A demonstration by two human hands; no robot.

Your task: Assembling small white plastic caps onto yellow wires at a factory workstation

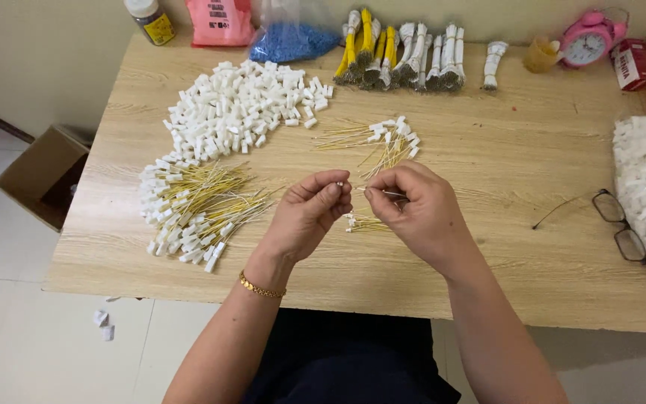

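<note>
Above the surface [487, 172], the left hand [304, 217] pinches a small white connector [340, 184]; the right hand [420, 209] pinches a thin wire [390, 194] lying crosswise, tip pointing left toward it.

Gold bracelet [262, 287], dark trousers [345, 359]

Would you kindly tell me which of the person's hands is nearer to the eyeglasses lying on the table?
Right. The right hand is nearer the eyeglasses, which lie off to its right on the table. The left hand is farther away, beyond the right hand.
</note>
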